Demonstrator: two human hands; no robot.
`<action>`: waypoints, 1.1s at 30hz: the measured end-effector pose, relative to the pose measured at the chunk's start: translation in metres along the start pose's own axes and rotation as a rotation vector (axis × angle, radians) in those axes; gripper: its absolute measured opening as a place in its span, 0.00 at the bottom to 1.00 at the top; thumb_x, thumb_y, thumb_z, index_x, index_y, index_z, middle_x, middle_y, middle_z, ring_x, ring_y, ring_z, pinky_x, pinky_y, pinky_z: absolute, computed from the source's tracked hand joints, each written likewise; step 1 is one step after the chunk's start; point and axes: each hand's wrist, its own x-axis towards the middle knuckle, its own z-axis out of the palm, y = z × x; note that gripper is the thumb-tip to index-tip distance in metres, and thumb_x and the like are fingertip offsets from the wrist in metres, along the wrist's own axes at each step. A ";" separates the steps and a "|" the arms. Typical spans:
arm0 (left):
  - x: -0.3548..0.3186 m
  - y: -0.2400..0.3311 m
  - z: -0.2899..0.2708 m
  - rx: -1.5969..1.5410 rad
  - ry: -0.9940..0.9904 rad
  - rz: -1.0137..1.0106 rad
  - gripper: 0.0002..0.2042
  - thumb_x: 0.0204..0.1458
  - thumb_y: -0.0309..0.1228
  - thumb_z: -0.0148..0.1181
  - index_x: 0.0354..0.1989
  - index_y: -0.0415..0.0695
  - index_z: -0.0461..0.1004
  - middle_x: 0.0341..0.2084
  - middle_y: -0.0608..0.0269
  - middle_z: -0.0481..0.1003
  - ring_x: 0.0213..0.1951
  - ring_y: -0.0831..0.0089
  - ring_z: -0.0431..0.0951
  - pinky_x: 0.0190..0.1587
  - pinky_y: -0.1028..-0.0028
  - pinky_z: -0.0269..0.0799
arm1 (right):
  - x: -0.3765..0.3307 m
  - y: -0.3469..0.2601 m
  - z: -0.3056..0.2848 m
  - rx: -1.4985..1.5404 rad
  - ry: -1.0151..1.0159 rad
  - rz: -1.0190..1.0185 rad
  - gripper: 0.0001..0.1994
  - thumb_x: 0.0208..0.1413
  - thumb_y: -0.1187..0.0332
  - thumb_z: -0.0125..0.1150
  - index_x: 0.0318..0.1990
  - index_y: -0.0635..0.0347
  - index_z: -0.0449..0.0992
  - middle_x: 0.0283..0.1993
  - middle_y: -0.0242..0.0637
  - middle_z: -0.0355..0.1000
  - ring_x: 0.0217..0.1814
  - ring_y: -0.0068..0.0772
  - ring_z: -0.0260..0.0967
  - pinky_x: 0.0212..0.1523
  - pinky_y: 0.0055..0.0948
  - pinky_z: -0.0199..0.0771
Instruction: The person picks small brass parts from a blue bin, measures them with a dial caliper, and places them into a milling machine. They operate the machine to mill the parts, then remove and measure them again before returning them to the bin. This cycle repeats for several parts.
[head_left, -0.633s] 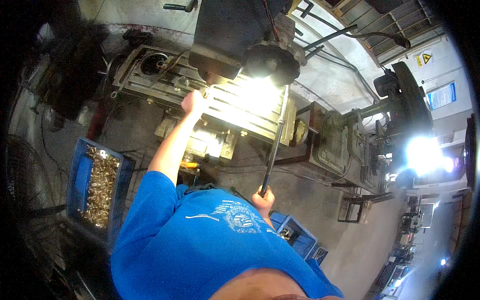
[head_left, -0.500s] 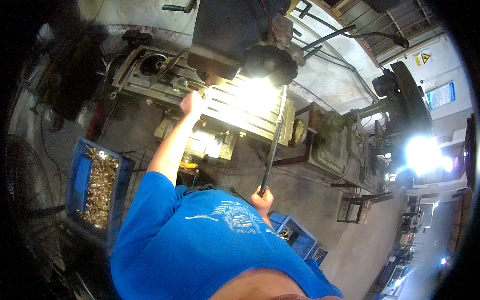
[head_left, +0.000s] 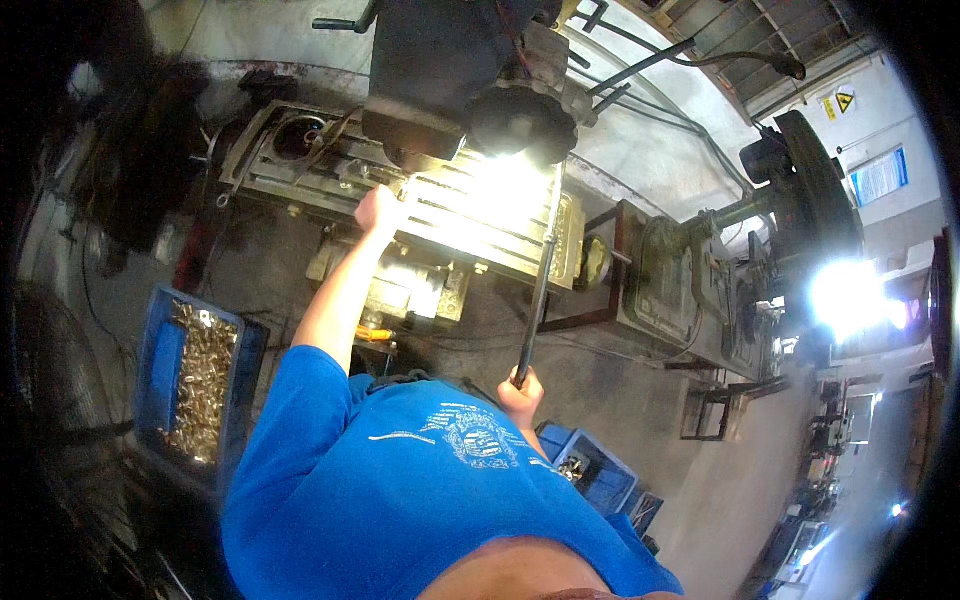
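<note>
My right hand [head_left: 521,398] is wrapped around the dark grip end of a long metal lever [head_left: 542,290]. The lever slants up to the milling machine under its bright lamp. My left arm reaches forward to the slotted machine table [head_left: 480,243]. There my left hand [head_left: 378,211] is closed beside the machine head [head_left: 420,85]; its fingertips and anything in them are lost in glare and behind the hand. A round dark part [head_left: 520,122] hangs above the lit area of the table.
A blue crate [head_left: 150,350] full of shiny metal parts stands at left. Another blue bin [head_left: 605,478] with some parts is by my right side. A second machine [head_left: 660,285] stands to the right, with a small metal stand [head_left: 712,412] beyond it.
The view has shifted slightly, so the machine appears a little further left. Both hands keep their places, the right one still around the lever.
</note>
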 end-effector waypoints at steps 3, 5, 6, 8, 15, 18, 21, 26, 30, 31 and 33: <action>0.001 -0.002 -0.001 0.003 0.005 -0.002 0.32 0.33 0.63 0.57 0.22 0.39 0.76 0.24 0.49 0.76 0.31 0.56 0.78 0.31 0.63 0.72 | 0.000 0.000 -0.001 0.012 -0.009 0.008 0.06 0.36 0.74 0.53 0.20 0.58 0.61 0.19 0.21 0.55 0.20 0.14 0.48 0.19 0.19 0.49; 0.003 -0.001 0.001 0.001 -0.006 0.008 0.32 0.32 0.63 0.57 0.22 0.39 0.76 0.24 0.49 0.76 0.31 0.56 0.78 0.31 0.63 0.72 | 0.000 0.000 -0.001 0.032 -0.016 0.012 0.06 0.36 0.73 0.53 0.21 0.57 0.61 0.19 0.21 0.55 0.20 0.13 0.48 0.19 0.18 0.49; 0.001 0.001 -0.001 0.009 -0.001 0.010 0.31 0.34 0.62 0.57 0.22 0.39 0.76 0.24 0.49 0.77 0.31 0.57 0.78 0.31 0.63 0.73 | 0.000 -0.002 0.000 0.048 -0.019 0.005 0.06 0.36 0.73 0.53 0.21 0.57 0.61 0.19 0.21 0.55 0.20 0.13 0.48 0.19 0.18 0.48; -0.005 0.005 -0.006 0.023 0.011 0.013 0.29 0.37 0.60 0.57 0.23 0.39 0.76 0.26 0.50 0.77 0.32 0.57 0.79 0.32 0.63 0.73 | 0.000 -0.006 0.002 0.044 -0.015 0.001 0.06 0.36 0.73 0.54 0.21 0.57 0.61 0.19 0.21 0.55 0.20 0.13 0.48 0.19 0.18 0.48; -0.001 -0.002 0.000 0.018 0.035 0.038 0.30 0.36 0.61 0.56 0.24 0.38 0.76 0.26 0.50 0.77 0.32 0.56 0.79 0.33 0.63 0.73 | 0.002 0.000 0.001 -0.022 -0.015 -0.036 0.06 0.37 0.73 0.54 0.21 0.57 0.61 0.19 0.20 0.55 0.21 0.13 0.48 0.20 0.18 0.49; -0.002 0.000 -0.002 0.016 0.030 0.042 0.31 0.37 0.62 0.55 0.23 0.38 0.76 0.25 0.49 0.77 0.32 0.55 0.79 0.32 0.63 0.73 | 0.003 -0.001 0.001 -0.057 -0.001 -0.027 0.06 0.37 0.72 0.54 0.21 0.57 0.61 0.19 0.20 0.55 0.21 0.14 0.48 0.20 0.18 0.49; -0.002 0.000 -0.002 0.013 0.036 0.029 0.31 0.35 0.62 0.56 0.23 0.38 0.76 0.25 0.49 0.77 0.31 0.55 0.78 0.32 0.63 0.73 | 0.003 0.000 0.002 -0.071 0.008 -0.022 0.07 0.36 0.71 0.54 0.21 0.57 0.61 0.19 0.21 0.55 0.21 0.14 0.48 0.20 0.18 0.49; 0.000 0.000 0.000 -0.005 0.042 0.013 0.31 0.31 0.62 0.60 0.21 0.39 0.75 0.24 0.50 0.76 0.30 0.57 0.78 0.32 0.63 0.73 | 0.003 0.001 0.002 -0.029 0.003 -0.020 0.06 0.36 0.71 0.53 0.21 0.57 0.61 0.19 0.21 0.55 0.21 0.14 0.48 0.20 0.18 0.50; 0.001 -0.002 0.003 -0.011 0.052 0.021 0.31 0.31 0.62 0.60 0.19 0.39 0.75 0.22 0.50 0.76 0.29 0.57 0.79 0.31 0.63 0.73 | 0.002 -0.004 0.004 -0.014 0.000 -0.015 0.06 0.36 0.72 0.54 0.21 0.57 0.61 0.19 0.20 0.55 0.20 0.14 0.48 0.19 0.18 0.49; 0.002 -0.003 0.003 -0.009 0.053 0.020 0.31 0.31 0.62 0.60 0.18 0.39 0.75 0.22 0.50 0.76 0.29 0.57 0.79 0.31 0.63 0.73 | 0.002 -0.007 0.005 -0.018 0.001 -0.013 0.06 0.36 0.72 0.54 0.21 0.57 0.61 0.19 0.20 0.55 0.20 0.14 0.48 0.19 0.18 0.49; 0.002 -0.003 0.004 -0.008 0.052 0.020 0.30 0.31 0.62 0.60 0.18 0.39 0.75 0.22 0.50 0.76 0.29 0.57 0.79 0.31 0.63 0.73 | 0.002 -0.004 0.004 0.015 -0.002 -0.001 0.06 0.36 0.72 0.54 0.21 0.57 0.61 0.19 0.20 0.55 0.20 0.14 0.48 0.19 0.18 0.49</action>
